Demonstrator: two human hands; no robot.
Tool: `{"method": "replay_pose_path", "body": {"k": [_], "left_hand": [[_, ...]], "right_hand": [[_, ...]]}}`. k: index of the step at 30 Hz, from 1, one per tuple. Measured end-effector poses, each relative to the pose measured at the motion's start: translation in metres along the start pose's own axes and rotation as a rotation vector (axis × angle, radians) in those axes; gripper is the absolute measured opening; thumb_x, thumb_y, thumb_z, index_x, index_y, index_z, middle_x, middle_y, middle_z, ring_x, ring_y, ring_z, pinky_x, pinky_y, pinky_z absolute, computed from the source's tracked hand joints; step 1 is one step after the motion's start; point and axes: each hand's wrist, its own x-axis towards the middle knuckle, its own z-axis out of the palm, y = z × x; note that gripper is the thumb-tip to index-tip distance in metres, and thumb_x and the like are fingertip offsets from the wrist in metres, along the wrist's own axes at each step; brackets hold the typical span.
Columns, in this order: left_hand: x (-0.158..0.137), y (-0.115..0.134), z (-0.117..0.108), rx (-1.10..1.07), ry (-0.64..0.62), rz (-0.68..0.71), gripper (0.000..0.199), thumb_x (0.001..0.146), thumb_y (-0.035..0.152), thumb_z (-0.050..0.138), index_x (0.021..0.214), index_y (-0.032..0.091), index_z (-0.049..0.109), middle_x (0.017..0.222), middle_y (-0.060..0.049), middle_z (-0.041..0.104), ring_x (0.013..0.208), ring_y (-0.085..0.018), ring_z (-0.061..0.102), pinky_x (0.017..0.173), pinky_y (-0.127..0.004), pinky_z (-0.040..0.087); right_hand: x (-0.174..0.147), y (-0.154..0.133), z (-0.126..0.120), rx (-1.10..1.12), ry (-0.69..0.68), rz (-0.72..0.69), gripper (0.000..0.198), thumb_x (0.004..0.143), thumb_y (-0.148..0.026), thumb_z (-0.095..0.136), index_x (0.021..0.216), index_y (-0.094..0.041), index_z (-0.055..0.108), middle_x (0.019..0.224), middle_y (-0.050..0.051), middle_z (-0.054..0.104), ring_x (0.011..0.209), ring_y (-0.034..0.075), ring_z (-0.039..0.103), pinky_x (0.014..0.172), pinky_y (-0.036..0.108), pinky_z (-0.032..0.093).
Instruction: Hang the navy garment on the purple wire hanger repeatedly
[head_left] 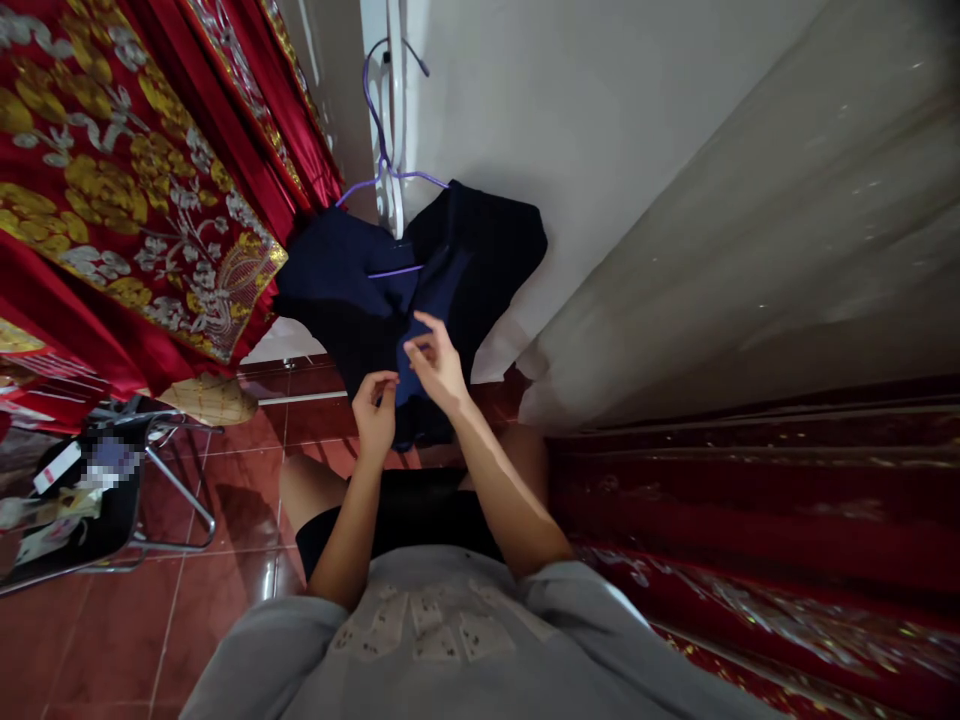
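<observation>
A dark navy short-sleeved shirt (495, 240) hangs by its shoulders on a purple wire hanger (382, 165), with its collar open in a V. In front of its lower middle, my left hand (375, 410) has thumb and forefinger pinched at the front edge of the cloth. Slightly higher and to the right is my right hand (436, 368), its forefinger stretched out, the thumb apart and the other fingers curled. I see nothing held in it. Any small button between the hands is too small to make out.
The hanger hangs by a white metal upright (395, 110). Red cloth with gold and silver embroidery (150, 190) drapes at left, and pale sheer fabric (750, 260) at right. A folding chair (112, 545) carrying small items stands lower left on the red tiled floor (225, 510).
</observation>
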Motion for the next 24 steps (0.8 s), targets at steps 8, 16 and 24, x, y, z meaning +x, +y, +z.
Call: {"method": "replay_pose_path", "body": {"k": [8, 16, 24], "left_hand": [[-0.009, 0.002, -0.016, 0.050, -0.016, -0.052, 0.015, 0.095, 0.027, 0.061, 0.099, 0.016, 0.070, 0.098, -0.008, 0.074, 0.090, -0.019, 0.073, 0.087, -0.032, 0.058], [-0.004, -0.016, -0.012, 0.156, -0.027, -0.053, 0.027, 0.091, 0.017, 0.059, 0.118, 0.017, 0.064, 0.122, -0.013, 0.069, 0.100, -0.021, 0.071, 0.085, -0.032, 0.057], [-0.018, -0.012, 0.010, 0.201, -0.209, 0.101, 0.013, 0.098, 0.028, 0.060, 0.100, 0.017, 0.066, 0.094, -0.006, 0.070, 0.090, -0.019, 0.066, 0.086, -0.030, 0.052]], "right_hand": [[0.050, 0.030, 0.014, -0.473, -0.259, 0.191, 0.050, 0.095, -0.031, 0.061, 0.144, -0.026, 0.052, 0.072, -0.001, 0.062, 0.067, 0.020, 0.058, 0.071, 0.030, 0.041], [0.018, 0.027, 0.006, -0.371, -0.169, 0.054, 0.017, 0.094, -0.040, 0.055, 0.097, -0.024, 0.060, 0.063, -0.005, 0.051, 0.058, 0.015, 0.047, 0.062, 0.027, 0.031], [-0.050, -0.019, -0.027, 0.094, -0.233, 0.174, 0.029, 0.086, -0.049, 0.068, 0.090, -0.022, 0.060, 0.061, -0.006, 0.048, 0.056, 0.012, 0.044, 0.057, 0.026, 0.033]]}}
